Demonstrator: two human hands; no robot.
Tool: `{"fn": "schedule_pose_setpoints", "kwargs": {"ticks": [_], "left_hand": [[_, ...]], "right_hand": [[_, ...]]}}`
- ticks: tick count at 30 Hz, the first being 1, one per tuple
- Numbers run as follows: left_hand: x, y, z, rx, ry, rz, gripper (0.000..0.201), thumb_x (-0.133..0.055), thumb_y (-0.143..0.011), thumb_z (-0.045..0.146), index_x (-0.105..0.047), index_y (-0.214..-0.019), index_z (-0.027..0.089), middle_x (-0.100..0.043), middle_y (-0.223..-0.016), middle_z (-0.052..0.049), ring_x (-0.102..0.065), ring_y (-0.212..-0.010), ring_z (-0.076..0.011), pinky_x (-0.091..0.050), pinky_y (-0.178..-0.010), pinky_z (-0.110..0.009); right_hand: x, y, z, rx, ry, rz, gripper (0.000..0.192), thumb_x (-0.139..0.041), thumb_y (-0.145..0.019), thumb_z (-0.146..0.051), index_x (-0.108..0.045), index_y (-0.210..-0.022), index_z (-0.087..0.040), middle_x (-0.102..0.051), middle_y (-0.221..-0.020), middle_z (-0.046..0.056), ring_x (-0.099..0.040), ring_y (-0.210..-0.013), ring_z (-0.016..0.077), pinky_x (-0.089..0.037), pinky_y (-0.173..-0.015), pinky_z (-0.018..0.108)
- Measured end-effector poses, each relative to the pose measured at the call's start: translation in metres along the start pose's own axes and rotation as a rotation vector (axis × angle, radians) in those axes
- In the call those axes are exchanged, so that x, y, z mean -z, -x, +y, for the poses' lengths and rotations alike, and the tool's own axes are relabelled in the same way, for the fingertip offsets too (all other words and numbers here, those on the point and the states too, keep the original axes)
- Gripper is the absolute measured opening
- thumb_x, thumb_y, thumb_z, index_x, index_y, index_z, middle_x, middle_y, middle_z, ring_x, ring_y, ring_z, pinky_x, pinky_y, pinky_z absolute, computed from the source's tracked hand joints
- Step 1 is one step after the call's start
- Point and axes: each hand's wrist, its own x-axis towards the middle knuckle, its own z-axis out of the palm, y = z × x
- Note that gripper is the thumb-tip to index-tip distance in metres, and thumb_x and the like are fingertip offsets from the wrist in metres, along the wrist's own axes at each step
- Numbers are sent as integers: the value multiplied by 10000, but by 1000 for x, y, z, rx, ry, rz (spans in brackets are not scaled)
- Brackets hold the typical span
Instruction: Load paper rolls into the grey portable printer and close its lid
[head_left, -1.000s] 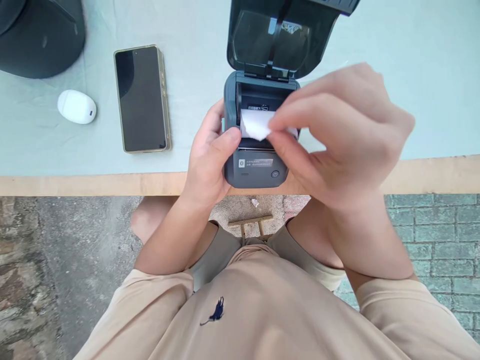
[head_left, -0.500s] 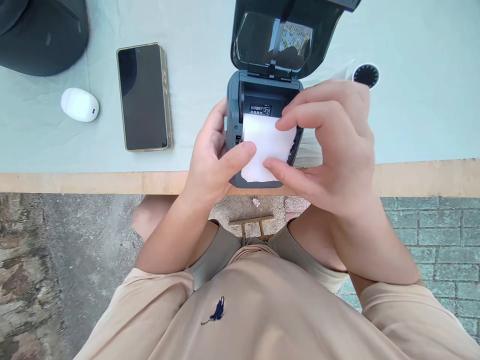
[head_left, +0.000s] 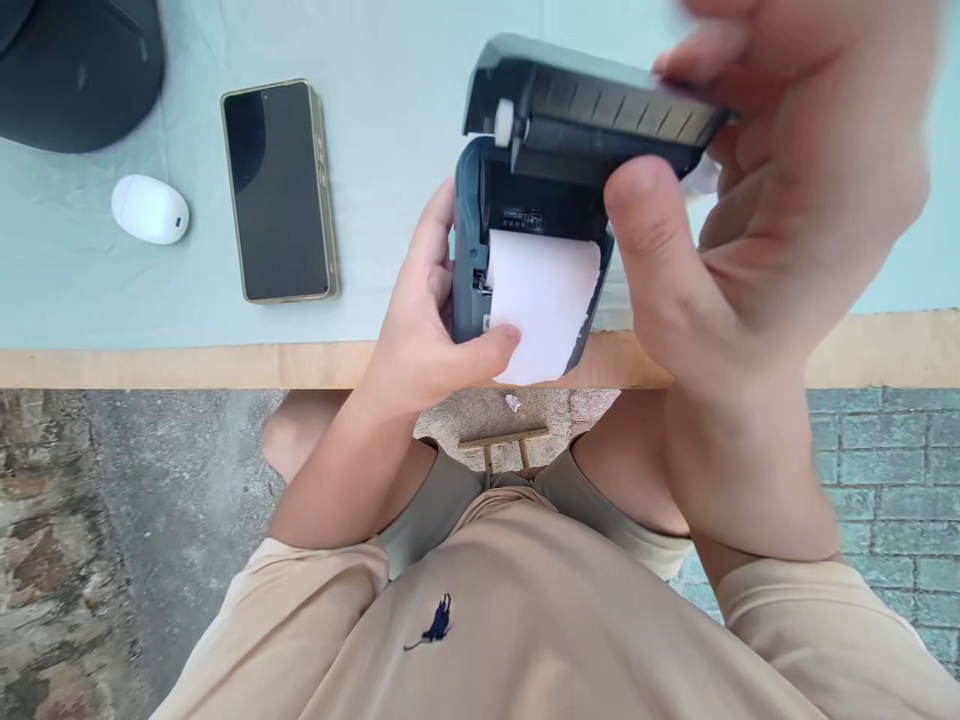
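A pale green cloth (head_left: 390, 60) is covering the wooden-edged table (head_left: 187, 366), above paved ground. The boxy grey printer (head_left: 469, 260) is being steadied at the near edge by the left hand (head_left: 420, 330), thumb pinning the smooth white paper (head_left: 544, 300). The ribbed lid (head_left: 592, 115) is being gripped by the right hand (head_left: 757, 220).

A beige short-sleeved shirt (head_left: 525, 640) with a small dark embroidered logo (head_left: 433, 624) on the chest; forearms bare.

head view — looks steeply down, close over the table edge (head_left: 150, 365).
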Motion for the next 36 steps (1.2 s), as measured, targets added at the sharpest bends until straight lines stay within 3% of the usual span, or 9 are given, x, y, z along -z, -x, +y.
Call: {"fn": "schedule_pose_setpoints", "kwargs": {"ticks": [3,7,13,19,22,28,31,34,36], "left_hand": [[-4,2,0,-18,-15,-18,997,-766,-637,475,-287,-1482,250,-593,-1253,-104,-686,-960,-254,-578,-745,-376],[-9,1,-3,-98,11,25,938,-739,-639,442,-336,-1464,253,-610,-1178,-84,-681,-885,-209,-542,-645,-290],[-5,-1,-10,-95,90,6,890,-733,-615,375,-399,-1428,237,-629,-1166,-80,-686,-897,-224,-528,-616,-271],[0,0,-5,-58,-13,20,866,-773,-608,417,-427,-1372,200,-596,-1284,-111,-638,-1120,-288,-557,-803,-355],[2,1,-2,31,-13,14,973,-839,-509,396,-410,-1370,250,-607,-1285,-104,-633,-1136,-322,-559,-780,-359],[3,0,-4,99,3,42,1112,-886,-430,405,-378,-1406,238,-596,-1325,-123,-592,-1231,-389,-567,-846,-405],[-3,0,10,96,66,18,998,-884,-491,399,-421,-1363,261,-572,-1384,-109,-571,-1287,-390,-575,-902,-430],[-14,0,36,193,222,35,840,-862,-609,442,-473,-1331,260,-459,-1520,-94,-451,-1435,-370,-521,-1069,-465],[-21,0,51,290,299,92,665,-844,-688,488,-550,-1242,268,-533,-1451,-82,-412,-1469,-341,-503,-1109,-459]], "right_hand": [[1,8,3,169,261,10,264,-543,-936,-361,-622,-1140,-214,-608,-1095,54,-528,-1180,185,-554,-1056,382],[0,15,12,219,256,-11,221,-639,-862,-344,-657,-1062,-252,-580,-1078,59,-560,-1169,210,-561,-1023,443],[-4,16,18,247,240,-32,200,-655,-840,-295,-685,-1017,-207,-580,-1077,109,-579,-1112,221,-594,-773,355],[-6,18,17,201,175,-21,212,-662,-828,-261,-696,-1018,-172,-575,-1091,125,-577,-1120,214,-586,-920,394],[-7,19,18,205,113,23,224,-665,-808,-230,-694,-1022,-172,-575,-1104,118,-575,-1130,203,-544,-1056,429],[-7,19,20,229,92,20,202,-637,-818,-205,-684,-1014,-203,-585,-1114,85,-582,-1135,181,-525,-1109,432],[-8,20,22,210,46,27,202,-636,-814,-217,-691,-1008,-223,-581,-1108,68,-577,-1132,173,-502,-1145,450],[-9,20,23,223,26,32,188,-628,-839,-222,-691,-1016,-219,-583,-1058,68,-578,-1104,160,-494,-1157,438],[-10,20,23,201,19,23,229,-622,-860,-243,-665,-1083,-218,-577,-1064,75,-567,-1130,166,-510,-1131,421]]}}
